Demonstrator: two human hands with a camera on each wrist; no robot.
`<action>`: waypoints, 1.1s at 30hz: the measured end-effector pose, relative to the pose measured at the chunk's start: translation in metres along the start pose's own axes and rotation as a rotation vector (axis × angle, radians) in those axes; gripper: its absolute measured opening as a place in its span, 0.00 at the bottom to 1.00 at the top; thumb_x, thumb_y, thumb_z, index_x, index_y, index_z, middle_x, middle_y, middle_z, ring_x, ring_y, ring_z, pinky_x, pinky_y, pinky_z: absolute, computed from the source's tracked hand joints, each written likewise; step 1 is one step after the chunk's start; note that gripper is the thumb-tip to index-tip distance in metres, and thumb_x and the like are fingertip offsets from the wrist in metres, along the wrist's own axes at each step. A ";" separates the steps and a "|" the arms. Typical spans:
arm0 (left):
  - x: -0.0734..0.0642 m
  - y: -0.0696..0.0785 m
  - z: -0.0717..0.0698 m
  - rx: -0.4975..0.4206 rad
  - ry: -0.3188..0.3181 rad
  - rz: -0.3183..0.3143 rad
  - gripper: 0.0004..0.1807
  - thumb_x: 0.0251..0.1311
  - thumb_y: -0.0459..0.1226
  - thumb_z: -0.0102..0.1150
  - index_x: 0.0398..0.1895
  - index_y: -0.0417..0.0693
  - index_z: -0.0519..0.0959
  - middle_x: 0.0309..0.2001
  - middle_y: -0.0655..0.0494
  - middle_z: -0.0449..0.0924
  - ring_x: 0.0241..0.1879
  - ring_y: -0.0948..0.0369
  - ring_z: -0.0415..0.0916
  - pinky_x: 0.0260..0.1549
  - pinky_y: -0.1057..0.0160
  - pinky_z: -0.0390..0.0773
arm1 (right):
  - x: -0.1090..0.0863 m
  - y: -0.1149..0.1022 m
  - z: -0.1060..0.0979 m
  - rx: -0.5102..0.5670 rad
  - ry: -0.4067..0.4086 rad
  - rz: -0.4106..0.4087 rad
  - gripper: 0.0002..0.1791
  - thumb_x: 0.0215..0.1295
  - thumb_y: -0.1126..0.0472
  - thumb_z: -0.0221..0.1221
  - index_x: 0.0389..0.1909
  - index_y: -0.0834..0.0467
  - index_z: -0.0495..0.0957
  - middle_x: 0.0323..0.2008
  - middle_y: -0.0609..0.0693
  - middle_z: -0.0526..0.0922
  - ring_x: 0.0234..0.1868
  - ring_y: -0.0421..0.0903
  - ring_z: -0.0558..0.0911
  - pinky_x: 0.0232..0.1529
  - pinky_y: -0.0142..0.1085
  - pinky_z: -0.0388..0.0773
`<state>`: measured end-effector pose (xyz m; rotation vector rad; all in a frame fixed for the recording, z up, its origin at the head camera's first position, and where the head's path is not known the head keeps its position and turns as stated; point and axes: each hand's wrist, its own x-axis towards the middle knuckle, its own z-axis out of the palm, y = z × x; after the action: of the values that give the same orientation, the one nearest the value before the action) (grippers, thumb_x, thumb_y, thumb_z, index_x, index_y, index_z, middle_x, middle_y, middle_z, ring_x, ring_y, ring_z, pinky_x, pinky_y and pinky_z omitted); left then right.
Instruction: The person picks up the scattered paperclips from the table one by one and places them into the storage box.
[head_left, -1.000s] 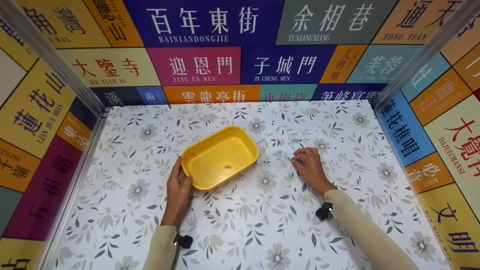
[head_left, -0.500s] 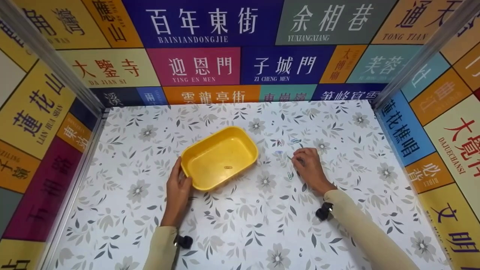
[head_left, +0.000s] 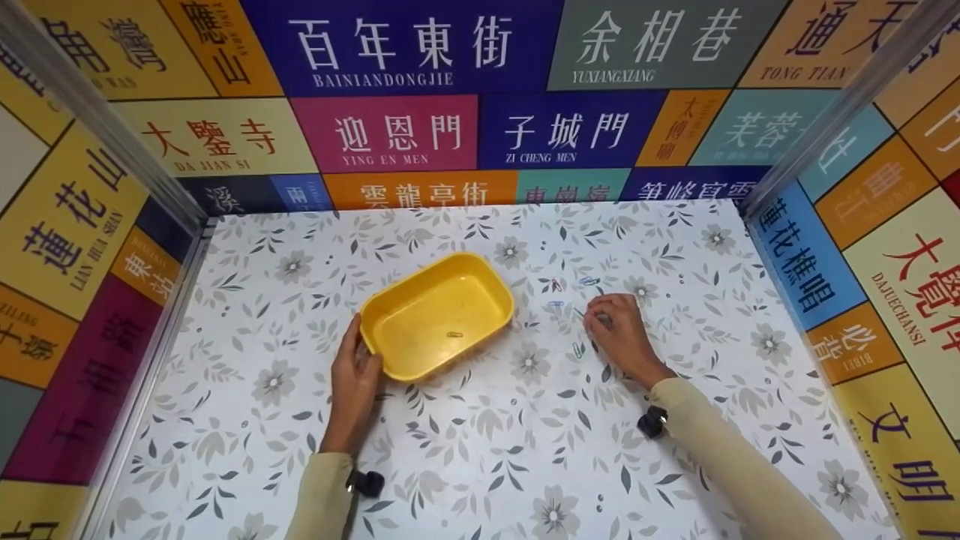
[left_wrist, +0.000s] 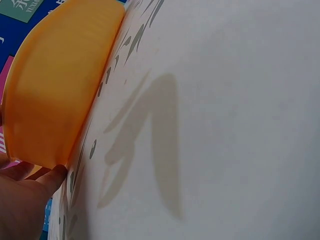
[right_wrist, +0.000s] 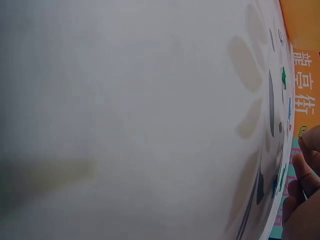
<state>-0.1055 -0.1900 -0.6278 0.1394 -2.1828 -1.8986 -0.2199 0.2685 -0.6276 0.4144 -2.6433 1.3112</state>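
Beige-sleeved left hand (head_left: 356, 381) grips the yellow tray (head_left: 420, 322) at its near-left corner; right hand (head_left: 621, 334) pinches a green paper clip (right_wrist: 302, 131).
Tray unmoved on the floral tabletop (head_left: 457, 457) since a second ago, left hand cut off in its wrist view; at right, the clip, then mostly visible, shows only a tip from the head.

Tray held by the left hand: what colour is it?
The tray is yellow, clearest in the head view.

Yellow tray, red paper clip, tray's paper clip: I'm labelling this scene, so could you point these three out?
Yellow tray (head_left: 420, 319): head view, on a bare part of its floor.
Red paper clip (head_left: 556, 285): head view, on its middle.
Tray's paper clip (head_left: 454, 334): head view, on its middle.
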 end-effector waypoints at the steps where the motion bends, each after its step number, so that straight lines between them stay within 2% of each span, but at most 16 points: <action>1: 0.000 0.000 0.000 0.000 -0.001 0.001 0.42 0.76 0.25 0.53 0.90 0.46 0.54 0.88 0.54 0.57 0.84 0.52 0.59 0.82 0.53 0.63 | 0.000 0.000 -0.001 0.000 0.001 -0.003 0.03 0.70 0.72 0.69 0.34 0.66 0.88 0.50 0.64 0.86 0.58 0.61 0.74 0.64 0.49 0.68; 10: 0.000 -0.002 -0.001 0.031 0.009 0.015 0.42 0.75 0.26 0.53 0.90 0.47 0.55 0.87 0.51 0.58 0.84 0.49 0.61 0.81 0.46 0.66 | 0.000 -0.004 -0.006 0.022 0.015 -0.076 0.05 0.71 0.73 0.68 0.33 0.66 0.87 0.50 0.64 0.86 0.56 0.63 0.74 0.60 0.46 0.68; 19: 0.001 -0.002 -0.001 0.071 0.021 0.042 0.42 0.73 0.25 0.53 0.90 0.44 0.56 0.87 0.48 0.59 0.84 0.47 0.60 0.82 0.44 0.64 | 0.002 -0.013 -0.008 0.016 -0.003 -0.064 0.04 0.72 0.72 0.68 0.35 0.66 0.88 0.51 0.63 0.85 0.58 0.60 0.74 0.62 0.45 0.68; 22: 0.001 -0.001 -0.002 0.071 0.018 0.049 0.43 0.73 0.25 0.53 0.90 0.45 0.56 0.87 0.48 0.59 0.84 0.47 0.60 0.82 0.44 0.63 | 0.002 -0.018 -0.009 0.014 -0.009 -0.082 0.04 0.73 0.72 0.68 0.36 0.66 0.88 0.51 0.63 0.85 0.57 0.61 0.74 0.61 0.46 0.69; 29: 0.002 0.000 0.000 0.039 0.020 0.049 0.42 0.71 0.24 0.54 0.89 0.39 0.56 0.86 0.44 0.59 0.84 0.43 0.60 0.82 0.43 0.63 | 0.002 -0.027 -0.007 0.021 -0.019 -0.128 0.04 0.72 0.72 0.69 0.35 0.65 0.87 0.50 0.62 0.85 0.56 0.61 0.74 0.61 0.47 0.69; 33: 0.002 0.000 0.001 0.035 0.017 0.041 0.43 0.72 0.23 0.54 0.89 0.39 0.56 0.86 0.43 0.58 0.84 0.44 0.59 0.82 0.42 0.63 | 0.002 -0.031 -0.006 0.015 -0.028 -0.154 0.04 0.72 0.72 0.68 0.35 0.66 0.87 0.50 0.62 0.85 0.56 0.62 0.74 0.61 0.49 0.69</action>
<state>-0.1079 -0.1900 -0.6271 0.1162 -2.1915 -1.8313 -0.2119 0.2547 -0.6000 0.6293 -2.5666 1.2869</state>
